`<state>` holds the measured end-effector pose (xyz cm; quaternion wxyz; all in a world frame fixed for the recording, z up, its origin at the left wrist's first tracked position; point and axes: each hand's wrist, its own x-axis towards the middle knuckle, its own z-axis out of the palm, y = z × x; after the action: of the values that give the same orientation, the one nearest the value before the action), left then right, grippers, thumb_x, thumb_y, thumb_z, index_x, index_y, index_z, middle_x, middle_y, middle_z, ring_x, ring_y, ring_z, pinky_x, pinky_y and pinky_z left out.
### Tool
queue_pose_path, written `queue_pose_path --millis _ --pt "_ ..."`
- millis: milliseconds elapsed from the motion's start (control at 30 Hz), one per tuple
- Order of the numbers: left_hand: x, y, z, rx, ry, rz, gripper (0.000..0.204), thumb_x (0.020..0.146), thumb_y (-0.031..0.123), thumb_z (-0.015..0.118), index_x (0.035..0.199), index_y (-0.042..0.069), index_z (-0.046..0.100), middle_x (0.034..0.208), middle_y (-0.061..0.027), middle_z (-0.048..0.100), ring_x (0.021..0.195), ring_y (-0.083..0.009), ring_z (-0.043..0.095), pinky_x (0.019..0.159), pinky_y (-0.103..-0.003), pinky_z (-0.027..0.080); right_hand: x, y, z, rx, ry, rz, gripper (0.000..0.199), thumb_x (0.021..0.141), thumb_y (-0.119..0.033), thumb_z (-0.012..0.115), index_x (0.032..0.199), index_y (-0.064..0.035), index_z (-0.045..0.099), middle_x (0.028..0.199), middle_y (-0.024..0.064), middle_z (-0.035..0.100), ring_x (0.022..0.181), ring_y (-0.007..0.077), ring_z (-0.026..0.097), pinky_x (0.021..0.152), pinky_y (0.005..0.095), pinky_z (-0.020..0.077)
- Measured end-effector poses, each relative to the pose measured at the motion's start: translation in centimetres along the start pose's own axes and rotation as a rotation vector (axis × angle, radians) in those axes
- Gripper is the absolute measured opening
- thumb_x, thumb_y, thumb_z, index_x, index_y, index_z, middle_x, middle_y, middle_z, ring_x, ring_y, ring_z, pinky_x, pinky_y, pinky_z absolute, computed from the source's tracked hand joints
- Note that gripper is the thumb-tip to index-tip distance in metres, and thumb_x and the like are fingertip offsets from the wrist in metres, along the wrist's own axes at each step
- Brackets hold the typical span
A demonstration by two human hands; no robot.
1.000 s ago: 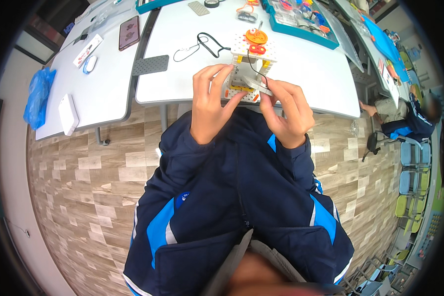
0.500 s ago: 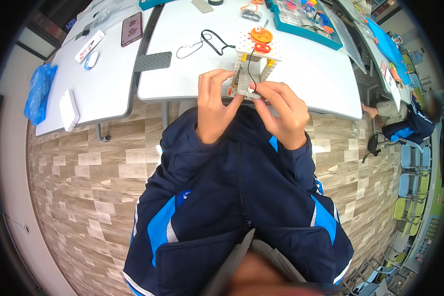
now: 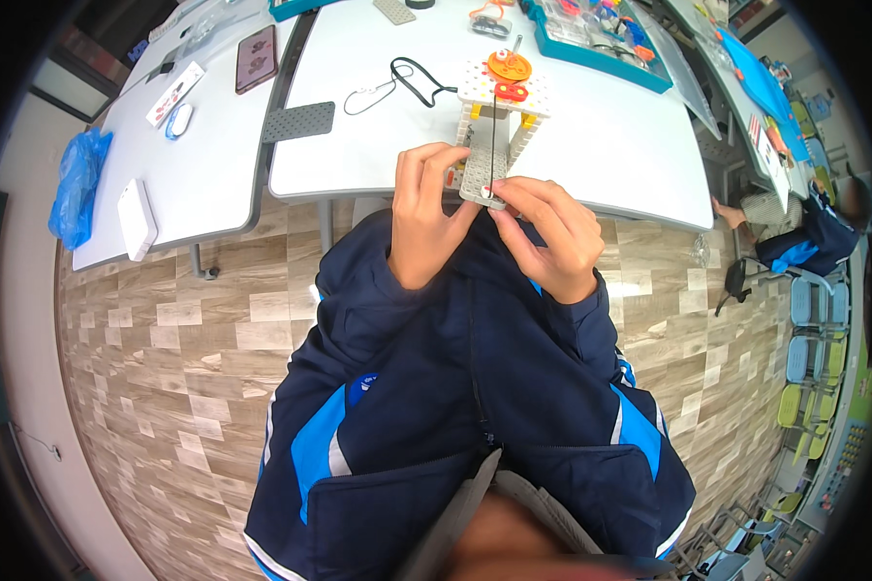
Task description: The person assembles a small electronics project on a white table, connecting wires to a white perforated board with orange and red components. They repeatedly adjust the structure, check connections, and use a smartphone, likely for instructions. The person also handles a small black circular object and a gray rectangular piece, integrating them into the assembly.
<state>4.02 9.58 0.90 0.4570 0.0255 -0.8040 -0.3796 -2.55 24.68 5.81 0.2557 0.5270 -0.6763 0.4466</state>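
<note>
At the near edge of the tabletop (image 3: pixel 630 174), the cord (image 3: pixel 495 126) is best held straight, right hand (image 3: pixel 557 242) pinching the gray plate (image 3: pixel 479 176), left hand (image 3: pixel 424 218) touching, grip unclear.

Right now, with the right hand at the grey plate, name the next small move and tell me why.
Probably ease the near end of the grey plate up slightly with the right hand. The black cord looks straight and tight between the red piece and the white knob, and the right fingertips are already there.
</note>
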Motion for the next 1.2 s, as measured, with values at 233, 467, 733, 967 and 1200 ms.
queue_pose_path --millis 233,467,733,967,1200 --pt "-0.09 0.20 -0.02 0.008 0.037 0.068 0.051 0.070 -0.007 0.081 0.117 0.005 0.067 0.111 -0.0106 0.061 0.098 -0.0274 0.060 0.077 -0.035 0.054 -0.17 -0.12 -0.05 0.030 0.048 0.018 0.028 0.076 0.003 0.083 0.102 -0.0004 0.076 0.098 0.0112 0.075 0.080 0.0242 0.075 0.067 0.0307 0.0583" --pt "-0.11 0.10 -0.02 -0.004 0.053 0.038 0.047 0.072 -0.005 0.082 0.116 0.006 0.069 0.110 -0.0102 0.063 0.093 -0.0246 0.062 0.076 -0.034 0.053 -0.34 0.13 -0.19 0.047 0.044 0.076 0.027 0.078 0.003 0.083 0.104 -0.0002 0.077 0.102 0.0116 0.076 0.079 0.0208 0.075 0.067 0.0294 0.0602" --pt "-0.05 -0.03 0.21 -0.044 0.056 0.024 0.051 0.071 -0.003 0.082 0.118 0.005 0.067 0.112 -0.0112 0.062 0.094 -0.0249 0.062 0.076 -0.035 0.052 -0.58 0.38 -0.28 0.065 0.044 0.077 0.026 0.078 0.004 0.083 0.103 -0.0002 0.077 0.102 0.0119 0.076 0.080 0.0204 0.076 0.068 0.0290 0.0604" --pt "0.17 -0.12 0.41 -0.031 0.011 0.016 0.051 0.071 -0.004 0.083 0.118 0.004 0.064 0.113 -0.0120 0.058 0.096 -0.0264 0.060 0.076 -0.035 0.053 -0.46 0.28 -0.05 0.080 0.059 0.035 0.026 0.077 0.005 0.083 0.101 0.0009 0.076 0.099 0.0124 0.076 0.084 0.0232 0.076 0.071 0.0307 0.0601" --pt "0.34 -0.12 0.61 -0.052 0.057 0.002 0.043 0.071 -0.003 0.082 0.111 0.005 0.066 0.110 -0.0107 0.063 0.094 -0.0247 0.062 0.074 -0.033 0.052 -0.30 0.15 -0.20 0.085 0.090 0.073 0.024 0.078 0.006 0.082 0.101 0.0022 0.076 0.099 0.0142 0.076 0.088 0.0243 0.076 0.075 0.0303 0.0599"
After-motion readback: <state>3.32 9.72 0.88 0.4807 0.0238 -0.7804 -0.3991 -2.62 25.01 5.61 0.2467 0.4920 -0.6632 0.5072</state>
